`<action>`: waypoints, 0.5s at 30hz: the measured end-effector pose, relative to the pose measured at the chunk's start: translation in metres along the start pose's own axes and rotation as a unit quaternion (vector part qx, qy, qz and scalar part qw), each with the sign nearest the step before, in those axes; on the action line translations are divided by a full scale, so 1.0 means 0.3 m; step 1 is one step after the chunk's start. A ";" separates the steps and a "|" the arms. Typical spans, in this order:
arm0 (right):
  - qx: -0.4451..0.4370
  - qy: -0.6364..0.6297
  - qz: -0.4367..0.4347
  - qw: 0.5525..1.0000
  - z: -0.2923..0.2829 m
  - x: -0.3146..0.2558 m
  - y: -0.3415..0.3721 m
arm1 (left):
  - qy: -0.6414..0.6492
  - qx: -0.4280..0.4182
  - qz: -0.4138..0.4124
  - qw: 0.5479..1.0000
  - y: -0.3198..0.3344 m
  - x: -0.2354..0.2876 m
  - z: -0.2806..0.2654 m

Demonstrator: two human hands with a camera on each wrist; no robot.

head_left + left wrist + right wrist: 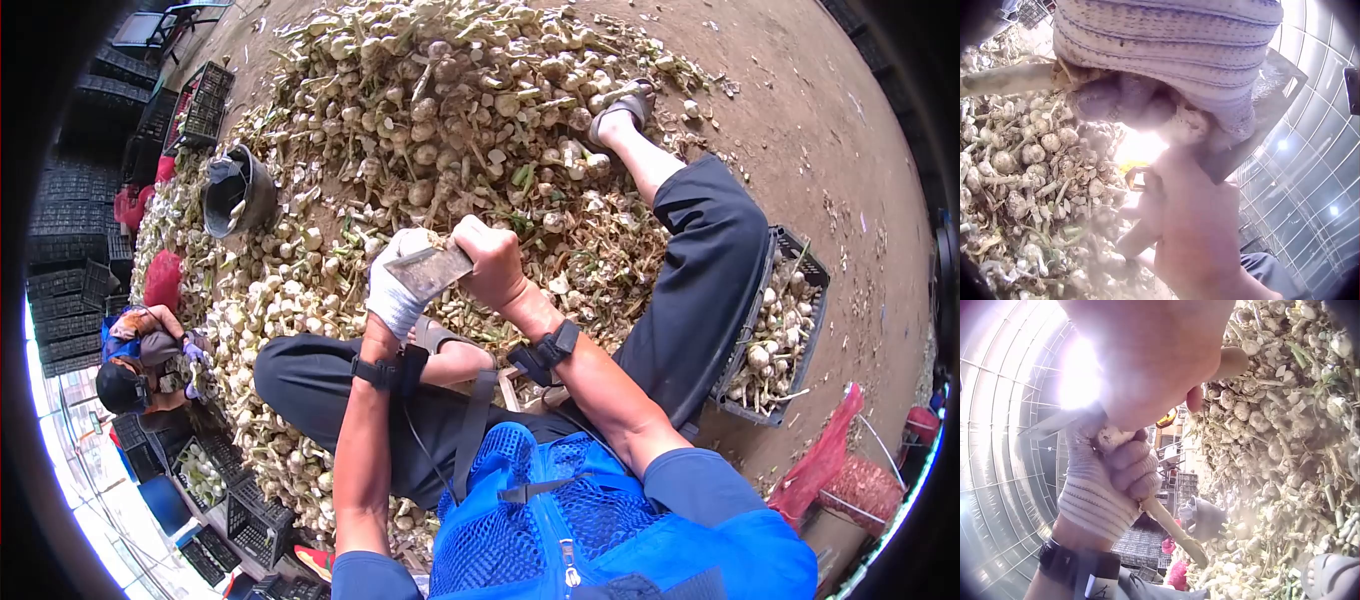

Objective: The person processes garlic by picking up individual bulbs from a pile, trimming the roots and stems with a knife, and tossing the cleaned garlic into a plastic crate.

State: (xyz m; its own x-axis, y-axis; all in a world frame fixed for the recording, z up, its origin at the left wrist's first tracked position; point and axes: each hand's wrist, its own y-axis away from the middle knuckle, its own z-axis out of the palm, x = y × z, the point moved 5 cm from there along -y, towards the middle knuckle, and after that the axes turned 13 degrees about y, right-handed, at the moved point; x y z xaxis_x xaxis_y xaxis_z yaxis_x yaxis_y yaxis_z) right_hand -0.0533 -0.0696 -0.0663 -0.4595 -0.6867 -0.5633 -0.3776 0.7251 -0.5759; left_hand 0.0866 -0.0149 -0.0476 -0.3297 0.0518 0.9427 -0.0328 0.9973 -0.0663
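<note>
My left hand [393,295], in a white knit glove, grips a garlic bulb [1112,437] with the fingers curled round it. The long dry stem [1175,532] sticks out below that fist in the right wrist view. My bare right hand [490,262] holds a knife, its handle hidden inside the fist. Its broad, worn blade [430,270] lies across the gloved hand in the head view, edge side close to the bulb. Both hands are together above my lap, in front of a large heap of garlic [430,110].
Trimmed bulbs [290,310] spread to the left. A dark bucket [240,192] stands among them. A black crate [812,330] of garlic sits by my right leg. Another person [150,350] works at far left, near stacked crates [70,220]. A red mesh sack [865,490] lies at right.
</note>
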 end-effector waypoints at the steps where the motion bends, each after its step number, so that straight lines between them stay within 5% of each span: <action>1: 0.012 0.005 -0.001 1.000 0.000 0.013 0.000 | 0.025 0.007 -0.019 0.999 -0.004 0.003 0.006; 3: 0.018 -0.002 0.008 1.000 0.030 0.056 0.028 | 0.003 0.001 -0.010 1.000 -0.004 0.040 0.015; 5: -0.032 0.115 0.143 0.982 0.089 0.199 0.081 | 0.081 0.027 -0.074 0.994 0.016 0.145 0.025; 6: -0.052 0.132 0.240 0.960 0.102 0.307 0.135 | -0.041 -0.017 0.053 0.998 0.011 0.231 0.040; 7: -0.073 0.145 0.333 0.929 0.104 0.405 0.182 | 0.001 -0.004 0.030 1.000 0.020 0.226 0.057; 9: -0.036 0.128 0.343 0.930 0.057 0.396 0.145 | 0.064 0.024 -0.012 0.998 0.017 0.140 0.060; 12: -0.040 -0.088 0.320 0.943 0.076 0.333 0.123 | 0.176 0.053 -0.017 0.983 -0.008 0.137 0.045; 15: -0.113 -0.394 0.418 0.811 0.098 0.173 0.120 | 0.262 0.075 -0.013 0.962 -0.007 0.109 0.010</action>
State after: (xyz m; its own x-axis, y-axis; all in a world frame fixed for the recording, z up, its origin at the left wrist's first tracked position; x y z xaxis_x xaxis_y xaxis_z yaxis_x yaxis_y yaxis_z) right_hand -0.0672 -0.0805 -0.1336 -0.0073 0.2941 -0.9557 -0.3775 0.8842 0.2750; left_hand 0.0730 -0.0155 -0.0176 0.1919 0.0860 0.9776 -0.1842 0.9816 -0.0502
